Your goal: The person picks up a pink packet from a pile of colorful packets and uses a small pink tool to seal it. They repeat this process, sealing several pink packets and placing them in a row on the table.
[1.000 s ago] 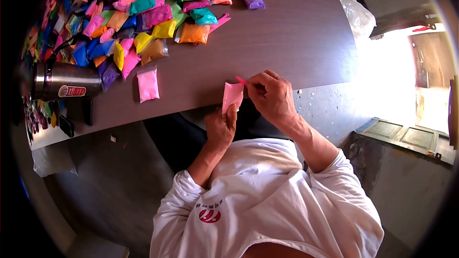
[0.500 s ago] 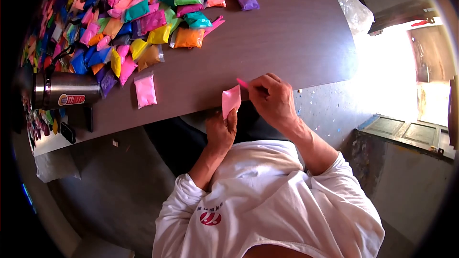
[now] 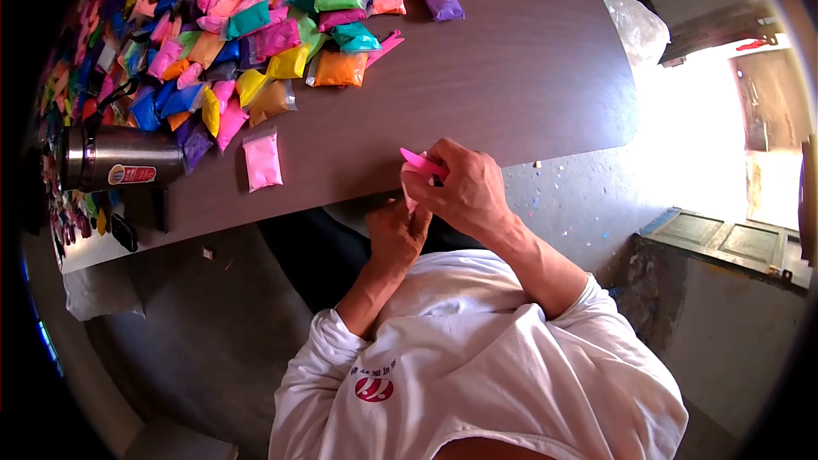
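Across the upper half of the view stretched a brown desk (image 3: 528,60) with a rounded corner. Below it spread the person's white shirt (image 3: 486,349), bearing a round red-and-white emblem (image 3: 374,389) beside a row of dark characters too small to read. Piled at the desk's left were filled plastic bags (image 3: 278,37) in many colours, and near them a stainless-steel flask (image 3: 132,149) lay on its side, its red-and-white label (image 3: 132,174) illegible. The right hand (image 3: 469,183) was closed around a pink plastic tool (image 3: 422,162), the tip jutting past the fingers. The left hand (image 3: 396,228) pinched the lower end of a small pink packet (image 3: 410,192), which sat between both hands near the desk's front edge, partly hidden by the right one. Separate from the heap, a lone pink bag (image 3: 262,160) rested on the desk.
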{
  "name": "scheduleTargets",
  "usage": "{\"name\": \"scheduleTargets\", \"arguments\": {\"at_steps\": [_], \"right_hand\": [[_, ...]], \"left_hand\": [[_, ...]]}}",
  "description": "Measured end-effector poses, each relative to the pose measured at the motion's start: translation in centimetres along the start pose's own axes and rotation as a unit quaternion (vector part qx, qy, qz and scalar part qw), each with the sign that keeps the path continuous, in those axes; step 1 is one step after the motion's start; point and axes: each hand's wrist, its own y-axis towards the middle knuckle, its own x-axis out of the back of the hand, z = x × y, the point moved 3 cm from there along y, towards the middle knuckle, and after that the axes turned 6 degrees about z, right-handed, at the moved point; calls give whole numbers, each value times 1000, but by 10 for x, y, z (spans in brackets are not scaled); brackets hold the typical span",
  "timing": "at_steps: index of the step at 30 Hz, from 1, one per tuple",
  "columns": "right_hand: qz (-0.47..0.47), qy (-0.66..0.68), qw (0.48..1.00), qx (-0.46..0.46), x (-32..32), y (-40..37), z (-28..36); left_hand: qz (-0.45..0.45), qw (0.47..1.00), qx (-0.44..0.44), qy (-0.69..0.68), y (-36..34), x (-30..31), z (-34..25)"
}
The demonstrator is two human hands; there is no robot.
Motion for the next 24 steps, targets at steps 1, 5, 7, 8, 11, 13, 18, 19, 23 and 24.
{"name": "scheduleTargets", "arguments": {"at_steps": [1, 5, 7, 8, 11, 13, 18, 19, 23, 24], "right_hand": [[6, 78, 997, 11, -2, 0, -5], [56, 264, 962, 44, 0, 0, -13], [64, 324, 942, 56, -3, -3, -12], [77, 403, 911, 36, -4, -2, -10], [105, 511, 853, 31, -4, 1, -4], [148, 525, 838, -23, -14, 4, -13], [178, 583, 792, -33, -22, -1, 3], [171, 607, 775, -50, -22, -3, 9], [216, 538, 815, -6, -15, -1, 0], [180, 406, 896, -9, -11, -1, -4]], "left_hand": [[0, 1000, -1, 2, 2, 3, -4], [66, 972, 149, -168, -5, -1, 9], [85, 927, 225, -287, -10, 2, 14], [90, 885, 238, -391, -10, 6, 14], [114, 828, 220, -504, -13, 17, 14], [87, 778, 223, -581, -10, 27, 6], [69, 810, 276, -514, -1, 24, 3], [68, 812, 275, -511, 3, 23, 0], [29, 830, 278, -483, 2, 18, -2], [39, 839, 275, -468, -1, 16, 1]]}}
